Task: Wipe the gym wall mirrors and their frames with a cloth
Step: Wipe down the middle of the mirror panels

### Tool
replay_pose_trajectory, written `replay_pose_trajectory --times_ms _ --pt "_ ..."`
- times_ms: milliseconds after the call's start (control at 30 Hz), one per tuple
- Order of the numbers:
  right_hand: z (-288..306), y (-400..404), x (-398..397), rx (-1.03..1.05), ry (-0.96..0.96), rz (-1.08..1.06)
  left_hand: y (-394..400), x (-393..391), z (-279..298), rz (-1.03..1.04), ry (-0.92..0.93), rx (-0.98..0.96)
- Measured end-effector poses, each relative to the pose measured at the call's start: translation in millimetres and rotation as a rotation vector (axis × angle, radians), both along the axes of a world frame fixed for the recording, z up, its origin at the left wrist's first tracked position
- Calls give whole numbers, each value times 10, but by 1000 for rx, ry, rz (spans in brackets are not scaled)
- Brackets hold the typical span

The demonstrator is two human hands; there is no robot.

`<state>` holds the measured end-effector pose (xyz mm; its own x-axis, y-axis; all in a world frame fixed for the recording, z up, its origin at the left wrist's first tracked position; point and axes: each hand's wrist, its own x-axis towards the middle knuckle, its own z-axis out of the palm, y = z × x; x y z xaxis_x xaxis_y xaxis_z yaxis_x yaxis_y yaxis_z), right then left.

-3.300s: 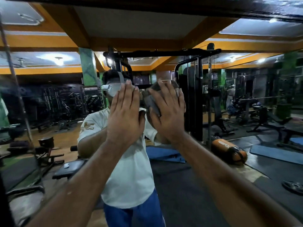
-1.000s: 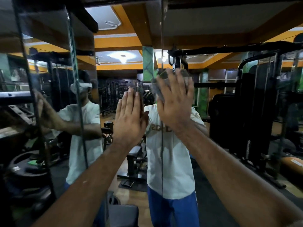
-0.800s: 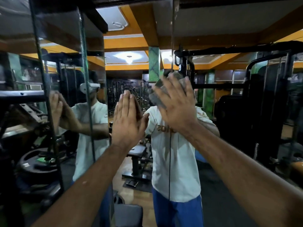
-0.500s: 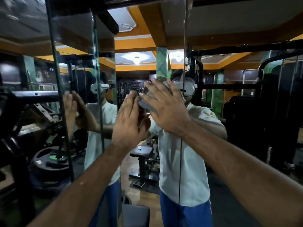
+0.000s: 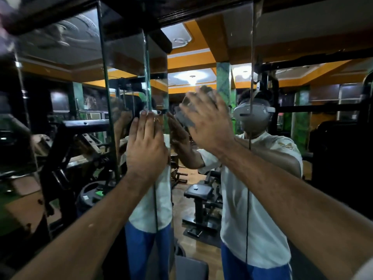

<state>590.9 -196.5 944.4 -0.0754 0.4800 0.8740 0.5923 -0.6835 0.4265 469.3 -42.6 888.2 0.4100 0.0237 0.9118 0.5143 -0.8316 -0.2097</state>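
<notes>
Tall wall mirrors [image 5: 212,199] ahead, set edge to edge, with vertical seams between the panes and a corner pane angling off to the left. Dark wooden frame [image 5: 201,9] along the top, well above both hands and probably unwiped on this stretch, judging only from where the cloth sits now. Reflected in the glass: orange ceiling beams, a green pillar [image 5: 223,81], weight machines, a padded bench [image 5: 198,191], and a person in a white shirt and blue trousers wearing a headset.

Left hand [image 5: 146,146] flat against the pane near the corner seam, fingers straight and together, fingertips up: grip slack, holding nothing. Likely there as a brace, steadying the body while the other arm reaches and scrubs.

Right hand [image 5: 205,122] raised at head height, fingers spread and slightly curled over a grey cloth [image 5: 184,118], pressing it to the glass between the corner seam and the next seam rightward. Spread fingers suit the job: more cloth in contact, even pressure. Blur across the knuckles, suggesting a stroke under way. Cloth mostly hidden behind the palm, only its left part showing.
</notes>
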Motion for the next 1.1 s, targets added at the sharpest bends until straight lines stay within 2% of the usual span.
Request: replay_pose_trajectory --times_ms 100,167,233,300,333,467,567,733,833,900,1033,1100 --pt "102 146 -125 158 86 51 64 -107 128 253 159 -24" --pt "25 319 -176 -1 50 -11 101 -129 158 362 205 -11" --pt "-74 453 -168 -260 30 49 113 -150 162 424 254 10" --pt "-46 464 -184 -366 13 118 133 -165 159 456 285 38" --pt "23 484 -156 -325 4 134 141 -172 150 459 289 44" --pt "349 672 -165 90 22 124 172 -203 125 418 278 28" --pt "161 933 -214 20 17 161 165 -199 127 391 246 55" --pt "-326 964 -204 -73 36 102 107 -212 99 410 236 59" --pt "-579 851 -151 -272 7 116 108 -180 -14 360 188 15" --pt "-572 723 -109 -324 -24 164 94 -173 -104 345 217 -25" --pt "-334 536 -60 -15 18 124 27 -175 -355 286 253 -85" --pt "-389 517 -82 42 12 120 45 -119 -546 215 223 -101"
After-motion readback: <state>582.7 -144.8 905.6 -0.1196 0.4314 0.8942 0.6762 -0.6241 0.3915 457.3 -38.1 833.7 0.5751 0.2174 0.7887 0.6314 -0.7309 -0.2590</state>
